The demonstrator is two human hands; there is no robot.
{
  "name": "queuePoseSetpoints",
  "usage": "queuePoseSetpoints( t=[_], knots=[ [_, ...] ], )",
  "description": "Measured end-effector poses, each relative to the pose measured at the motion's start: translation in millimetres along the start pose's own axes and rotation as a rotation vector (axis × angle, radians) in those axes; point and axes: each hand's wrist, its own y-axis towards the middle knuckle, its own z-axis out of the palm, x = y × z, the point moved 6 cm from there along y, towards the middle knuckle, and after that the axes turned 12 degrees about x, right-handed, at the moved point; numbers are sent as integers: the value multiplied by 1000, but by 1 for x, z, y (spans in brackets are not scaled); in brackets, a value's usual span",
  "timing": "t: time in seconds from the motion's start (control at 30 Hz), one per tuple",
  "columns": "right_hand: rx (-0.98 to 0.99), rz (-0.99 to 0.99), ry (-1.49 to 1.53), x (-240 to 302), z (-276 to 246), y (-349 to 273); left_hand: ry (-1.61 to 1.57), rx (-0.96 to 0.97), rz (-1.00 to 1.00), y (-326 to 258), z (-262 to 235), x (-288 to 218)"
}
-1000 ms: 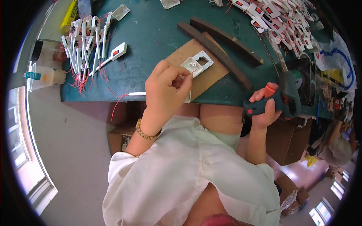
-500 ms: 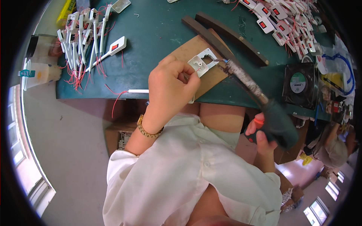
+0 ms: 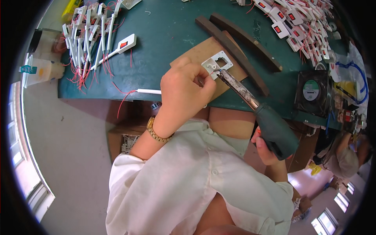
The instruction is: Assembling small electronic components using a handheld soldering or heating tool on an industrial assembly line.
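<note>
My right hand is wrapped round the handle of a dark green soldering gun. Its stained metal barrel points up and left, the tip at a white plastic switch housing with a square opening. The fingertips of my left hand are pinched together at the housing's near edge, on what looks like a thin red wire. Left of that hand, a white tube with red wire at its end sticks out; my hand hides the part between tube and housing.
A brown board lies under the housing, with two dark bars on and beside it. Finished-looking white switch handles lie left, more switch pieces far right. A black square object sits at the right edge.
The soldering gun has swung left and down, bringing its tip from beside the housing onto it. My left hand stays pinched, while the whole view has shifted slightly.
</note>
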Motion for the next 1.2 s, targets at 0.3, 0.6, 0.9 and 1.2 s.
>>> queuePoseSetpoints(
  t=[0.3,0.6,0.9,1.2],
  knots=[
    [145,-16,-189,17,0,5,9,-16,50,1,1,0],
    [131,-1,-123,11,1,7,73,-5,46,2,2,1],
    [-41,133,127,7,-4,2,70,8,55,5,4,3],
    [-57,253,342,4,-7,2,30,24,22,4,3,4]
  ],
)
